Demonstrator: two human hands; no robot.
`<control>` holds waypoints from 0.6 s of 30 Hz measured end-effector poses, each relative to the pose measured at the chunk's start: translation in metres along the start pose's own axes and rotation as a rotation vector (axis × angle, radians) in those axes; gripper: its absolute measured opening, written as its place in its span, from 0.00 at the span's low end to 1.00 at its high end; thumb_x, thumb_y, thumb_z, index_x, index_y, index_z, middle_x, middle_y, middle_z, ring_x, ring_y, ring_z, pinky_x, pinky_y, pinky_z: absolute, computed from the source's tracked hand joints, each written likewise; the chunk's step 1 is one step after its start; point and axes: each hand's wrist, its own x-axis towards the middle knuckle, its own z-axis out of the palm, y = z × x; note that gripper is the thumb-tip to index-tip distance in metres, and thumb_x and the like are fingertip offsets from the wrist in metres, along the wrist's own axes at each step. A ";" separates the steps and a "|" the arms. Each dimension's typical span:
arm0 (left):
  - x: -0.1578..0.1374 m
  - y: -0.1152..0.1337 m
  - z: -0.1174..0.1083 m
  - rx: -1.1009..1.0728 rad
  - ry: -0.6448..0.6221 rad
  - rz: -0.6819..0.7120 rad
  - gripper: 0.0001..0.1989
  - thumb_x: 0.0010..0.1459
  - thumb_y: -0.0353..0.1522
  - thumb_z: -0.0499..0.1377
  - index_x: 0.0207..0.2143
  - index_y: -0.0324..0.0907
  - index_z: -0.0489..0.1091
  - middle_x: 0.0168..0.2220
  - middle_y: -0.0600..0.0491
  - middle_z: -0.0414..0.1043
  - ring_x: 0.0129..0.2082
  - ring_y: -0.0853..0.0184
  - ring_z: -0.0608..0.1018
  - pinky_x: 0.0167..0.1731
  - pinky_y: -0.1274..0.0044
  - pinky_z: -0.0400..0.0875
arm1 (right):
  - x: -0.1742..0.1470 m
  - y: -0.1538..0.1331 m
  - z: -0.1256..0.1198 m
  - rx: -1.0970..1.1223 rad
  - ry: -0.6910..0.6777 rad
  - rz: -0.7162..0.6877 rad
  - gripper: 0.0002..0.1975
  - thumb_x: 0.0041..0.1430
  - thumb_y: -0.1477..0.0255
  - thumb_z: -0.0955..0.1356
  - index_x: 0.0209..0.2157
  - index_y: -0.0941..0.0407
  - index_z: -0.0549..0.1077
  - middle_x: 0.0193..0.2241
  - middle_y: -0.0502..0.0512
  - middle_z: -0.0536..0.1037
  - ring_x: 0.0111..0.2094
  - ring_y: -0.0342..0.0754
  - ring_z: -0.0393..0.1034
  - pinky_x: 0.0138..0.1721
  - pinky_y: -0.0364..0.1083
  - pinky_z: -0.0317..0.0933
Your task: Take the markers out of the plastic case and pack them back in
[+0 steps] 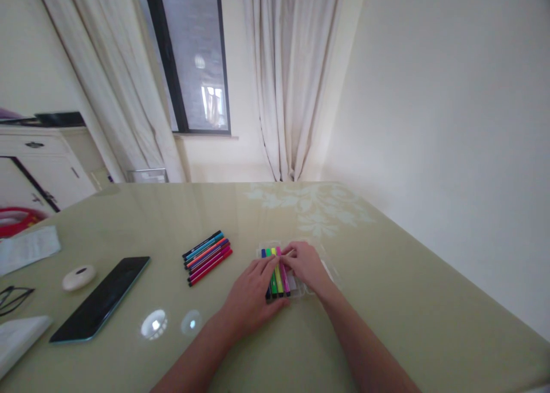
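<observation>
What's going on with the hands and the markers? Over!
Left hand over bright markers in see-through case. Right hand at pink marker's far end. Loose markers bunched off to the left. Hands hide part of case.

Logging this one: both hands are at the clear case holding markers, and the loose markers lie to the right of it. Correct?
Not quite: the head view shows the loose markers lying to the left of the clear case. The rest stands.

Pale curtains (296,78) beside a dark-framed window (195,55), white wall (451,124)
</observation>
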 end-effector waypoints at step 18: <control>0.007 0.009 -0.005 0.001 0.018 0.022 0.25 0.62 0.46 0.61 0.58 0.46 0.71 0.62 0.47 0.70 0.60 0.52 0.70 0.61 0.60 0.66 | -0.003 -0.005 0.004 -0.466 0.091 -0.147 0.08 0.61 0.71 0.72 0.28 0.56 0.80 0.29 0.55 0.83 0.32 0.47 0.73 0.33 0.43 0.56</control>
